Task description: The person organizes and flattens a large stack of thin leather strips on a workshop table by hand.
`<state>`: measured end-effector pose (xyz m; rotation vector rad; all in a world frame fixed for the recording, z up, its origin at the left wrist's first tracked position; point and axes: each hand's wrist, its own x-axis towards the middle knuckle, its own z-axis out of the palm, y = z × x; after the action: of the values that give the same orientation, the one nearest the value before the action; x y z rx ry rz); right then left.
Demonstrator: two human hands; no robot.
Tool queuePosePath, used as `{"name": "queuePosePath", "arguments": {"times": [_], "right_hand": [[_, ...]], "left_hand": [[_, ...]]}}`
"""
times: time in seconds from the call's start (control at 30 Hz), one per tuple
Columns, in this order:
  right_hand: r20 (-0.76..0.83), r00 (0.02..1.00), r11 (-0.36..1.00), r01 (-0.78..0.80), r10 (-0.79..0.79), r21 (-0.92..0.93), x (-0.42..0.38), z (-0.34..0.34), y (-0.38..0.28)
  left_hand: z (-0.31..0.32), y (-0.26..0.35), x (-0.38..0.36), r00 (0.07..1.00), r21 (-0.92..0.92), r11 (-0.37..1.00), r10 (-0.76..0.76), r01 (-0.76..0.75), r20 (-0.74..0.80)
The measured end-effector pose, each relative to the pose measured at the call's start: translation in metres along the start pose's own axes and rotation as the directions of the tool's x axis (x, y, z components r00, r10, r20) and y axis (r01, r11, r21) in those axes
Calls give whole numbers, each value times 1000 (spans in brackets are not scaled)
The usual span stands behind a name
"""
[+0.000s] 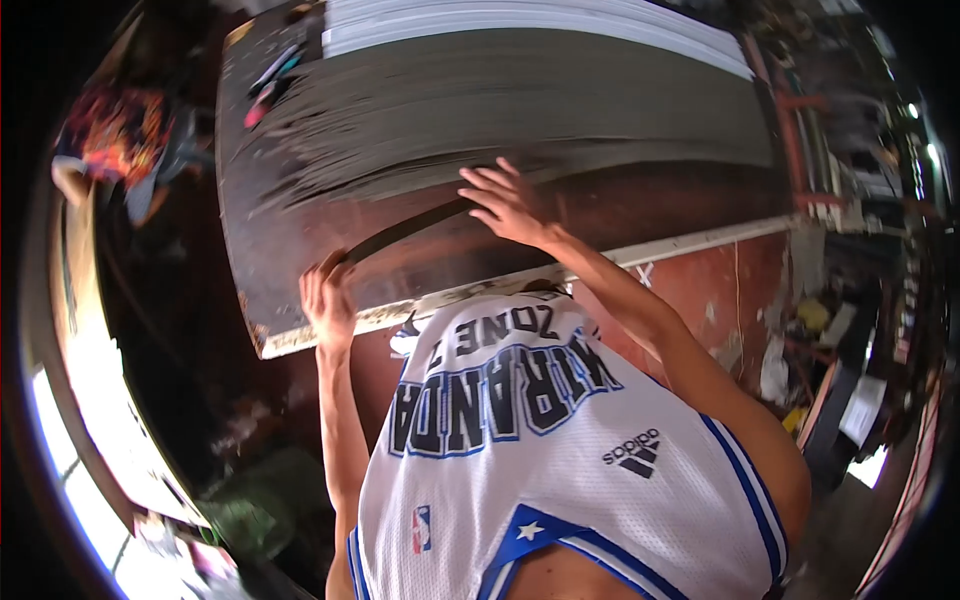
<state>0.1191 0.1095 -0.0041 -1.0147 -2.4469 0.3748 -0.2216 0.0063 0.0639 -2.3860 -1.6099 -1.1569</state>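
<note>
A long, thin dark strip [405, 229] bows across the near part of a dark wooden table. My left hand [328, 298] is closed on its left end, close to the table's front edge. Over the strip's other end is my right hand [508, 207], its fingers spread and slightly blurred. Just beyond both hands lies a wide layer of similar dark strips [520, 95], with loose ends fanned out on the left. The brown tabletop [650, 200] shows between this layer and the pale front edge.
White sheets [530, 14] are stacked along the table's far side. Small pens or tools [272, 85] lie at the far left corner. Another person [120, 135] in a patterned shirt is at the left. Cluttered shelves and frames [830, 200] stand on the right.
</note>
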Motion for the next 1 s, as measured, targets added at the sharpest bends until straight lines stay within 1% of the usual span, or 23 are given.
{"name": "queuePosePath", "arguments": {"times": [0.07,0.13,0.2,0.23,0.3,0.33,0.4,0.43,0.47,0.5,0.53,0.6,0.67,0.7,0.73,0.8,0.87,0.9,0.97,1.0], "right_hand": [[-36,999,999,1,-3,-34,-7,9,7],[37,998,994,-49,53,-98,-12,-2,8],[22,995,986,-96,100,-138,-24,-9,11],[-23,993,984,-117,115,-135,-33,-8,20],[-120,983,978,-155,139,-139,-48,-12,31],[-126,980,974,-169,151,-149,-57,-18,39],[-186,971,955,-189,148,-228,-77,-39,61],[-160,968,941,-227,191,-252,-89,-52,73],[-195,959,936,-251,205,-247,-101,-62,88],[-190,957,928,-265,220,-262,-114,-77,101],[-185,956,918,-273,227,-288,-107,-70,92],[-161,949,896,-309,270,-318,-121,-91,104],[-87,949,886,-313,302,-342,-139,-104,124],[-63,943,885,-328,326,-330,-143,-114,128],[-63,948,890,-315,312,-330,-143,-126,131],[-45,935,860,-343,353,-378,-150,-151,145],[-54,931,892,-361,360,-272,-166,-172,166],[-55,944,907,-327,324,-264,-175,-178,179],[-47,936,901,-349,350,-256,-194,-194,196],[-28,930,900,-362,367,-244,-195,-197,193]], "left_hand": [[-5,0,1,1000,-26,999,25,-26,-18],[-7,-8,-7,1000,-23,1000,-3,3,-16],[-9,-17,-17,997,-7,997,-75,75,-25],[-9,-22,-21,995,-18,995,-99,99,-33],[-15,-36,-31,989,23,990,-142,142,-29],[-17,-41,-36,986,57,985,-164,165,-23],[-19,-52,-43,982,74,980,-187,187,-7],[-19,-55,-46,979,67,977,-203,202,4],[-18,-58,-48,980,93,976,-200,197,19],[-18,-58,-50,968,95,966,-248,242,48],[-30,-92,-70,953,90,953,-296,290,68],[-36,-109,-77,937,53,943,-332,328,107],[-45,-116,-79,914,48,926,-377,374,148],[-50,-120,-78,915,50,928,-373,370,150],[-56,-126,-81,915,54,928,-372,368,155],[-66,-132,-81,888,93,907,-422,412,185],[-80,-146,-84,858,130,884,-468,450,210],[-86,-151,-84,831,128,860,-510,494,220],[-96,-154,-78,804,183,841,-541,509,248],[-109,-167,-82,790,222,833,-552,507,267]]}}
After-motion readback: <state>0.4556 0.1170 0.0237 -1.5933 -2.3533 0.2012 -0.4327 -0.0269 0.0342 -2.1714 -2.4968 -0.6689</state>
